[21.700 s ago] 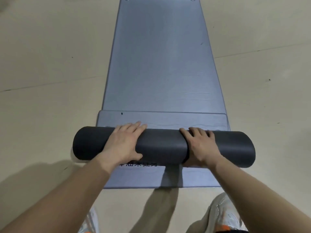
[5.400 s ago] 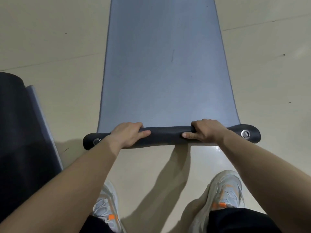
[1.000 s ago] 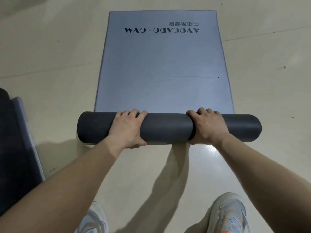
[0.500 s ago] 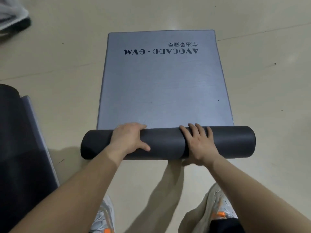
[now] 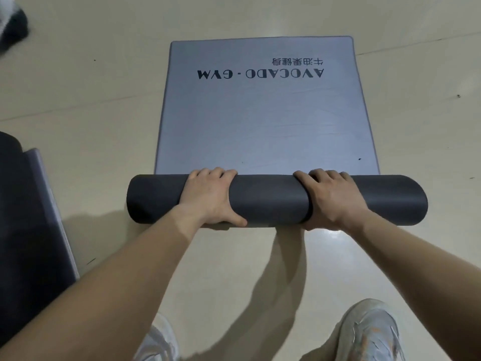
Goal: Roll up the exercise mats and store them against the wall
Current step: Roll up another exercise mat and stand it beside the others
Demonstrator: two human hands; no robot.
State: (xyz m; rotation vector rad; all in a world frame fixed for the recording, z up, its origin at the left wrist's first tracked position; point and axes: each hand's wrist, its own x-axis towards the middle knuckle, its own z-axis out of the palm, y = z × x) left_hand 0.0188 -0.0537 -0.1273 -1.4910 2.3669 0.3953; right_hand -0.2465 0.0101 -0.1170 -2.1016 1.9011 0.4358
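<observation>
A grey exercise mat (image 5: 265, 118) lies on the beige floor ahead of me, its far end printed with upside-down "AVOCADO · GYM" lettering. Its near part is wound into a dark grey roll (image 5: 273, 200) lying crosswise. My left hand (image 5: 208, 199) wraps over the roll left of centre, fingers over the top and thumb on the near side. My right hand (image 5: 330, 199) grips it right of centre in the same way. A short flat stretch of mat lies beyond the roll.
Another dark rolled mat (image 5: 23, 225) with a grey edge lies at the left. A black and white object (image 5: 11, 24) sits at the top-left corner. My two light sneakers (image 5: 369, 334) stand below the roll. Bare floor surrounds the mat.
The roll has moved forward and grown thicker, leaving less flat mat. My hands shifted from pressing on top to wrapping over the roll.
</observation>
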